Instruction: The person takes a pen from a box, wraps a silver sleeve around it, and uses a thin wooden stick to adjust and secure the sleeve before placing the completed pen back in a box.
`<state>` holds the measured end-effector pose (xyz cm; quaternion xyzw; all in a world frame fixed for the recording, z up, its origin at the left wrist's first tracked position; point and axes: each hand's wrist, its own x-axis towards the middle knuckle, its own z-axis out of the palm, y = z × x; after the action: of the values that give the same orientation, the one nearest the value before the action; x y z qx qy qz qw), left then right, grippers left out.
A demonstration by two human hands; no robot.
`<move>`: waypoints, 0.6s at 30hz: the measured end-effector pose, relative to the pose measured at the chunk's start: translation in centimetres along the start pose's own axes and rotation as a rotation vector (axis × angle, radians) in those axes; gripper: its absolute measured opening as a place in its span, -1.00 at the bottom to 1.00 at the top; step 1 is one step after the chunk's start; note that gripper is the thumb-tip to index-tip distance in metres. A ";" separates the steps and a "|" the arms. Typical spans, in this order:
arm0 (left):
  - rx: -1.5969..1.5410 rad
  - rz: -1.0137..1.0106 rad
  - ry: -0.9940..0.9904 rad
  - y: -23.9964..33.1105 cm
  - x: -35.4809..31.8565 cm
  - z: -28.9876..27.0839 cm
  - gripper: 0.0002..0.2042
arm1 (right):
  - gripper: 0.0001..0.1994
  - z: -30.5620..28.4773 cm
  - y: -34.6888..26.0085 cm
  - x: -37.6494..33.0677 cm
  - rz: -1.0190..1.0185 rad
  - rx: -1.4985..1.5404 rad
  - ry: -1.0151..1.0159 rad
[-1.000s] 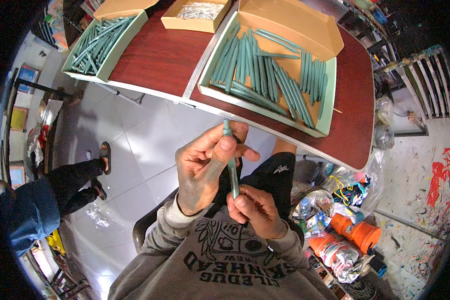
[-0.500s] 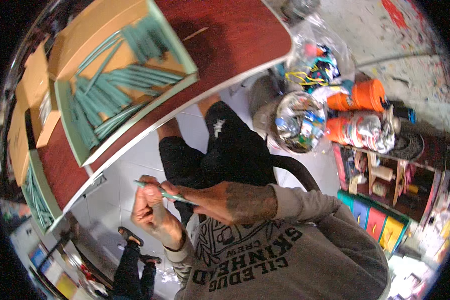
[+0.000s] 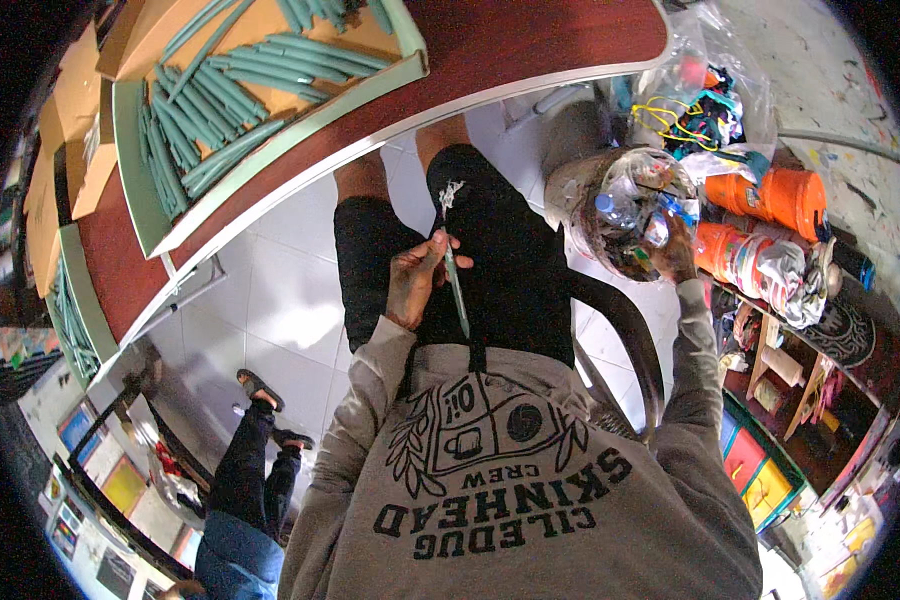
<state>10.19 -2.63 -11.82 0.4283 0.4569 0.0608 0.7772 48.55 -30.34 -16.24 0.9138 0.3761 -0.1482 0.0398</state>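
Above my lap, my left hand (image 3: 417, 278) pinches a slim green stick (image 3: 456, 290) near its upper end. The stick slants down toward my body and narrows to a pale point. Off to the right, my right hand (image 3: 676, 252) reaches to the near edge of a round waste bin (image 3: 575, 190), next to crumpled plastic and other litter inside it. Its fingers are too blurred and covered to read. Many similar green sticks (image 3: 260, 85) lie in a shallow green-edged cardboard box (image 3: 135, 150) on the dark red table (image 3: 530, 45).
A second box (image 3: 80, 290) with green sticks sits at the table's left end. Orange buckets (image 3: 790, 205) and a plastic bag of rags (image 3: 710, 110) stand beyond the bin. A chair's dark armrest (image 3: 625, 335) curves at my right. Another person's legs (image 3: 245, 450) show at lower left.
Both hands were together on the green stick. My right hand has let go and moved right to the bin; my left holds the stick over my lap. The view has shifted.
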 end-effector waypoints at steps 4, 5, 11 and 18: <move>-0.089 0.094 -0.036 -1.5 -0.3 -0.3 -0.59 | -0.52 -3.6 -4.5 -1.6 -0.088 0.455 0.278; -0.107 0.129 -0.043 -1.8 -0.4 -0.2 -0.59 | -0.62 -5.4 -6.8 -2.1 0.017 0.531 0.230; -0.142 0.265 -0.140 -0.7 -2.5 0.3 -0.62 | -0.83 -11.4 -26.9 -9.1 -0.226 0.811 -0.233; -0.130 0.142 -0.104 -1.9 -3.8 0.2 -0.62 | -0.83 -5.5 -30.0 -10.6 -0.397 0.906 -0.536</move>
<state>7.56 -5.77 -10.60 0.4111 0.3796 0.1231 0.8196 21.73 -15.06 -6.67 0.6817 0.4165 -0.5264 -0.2909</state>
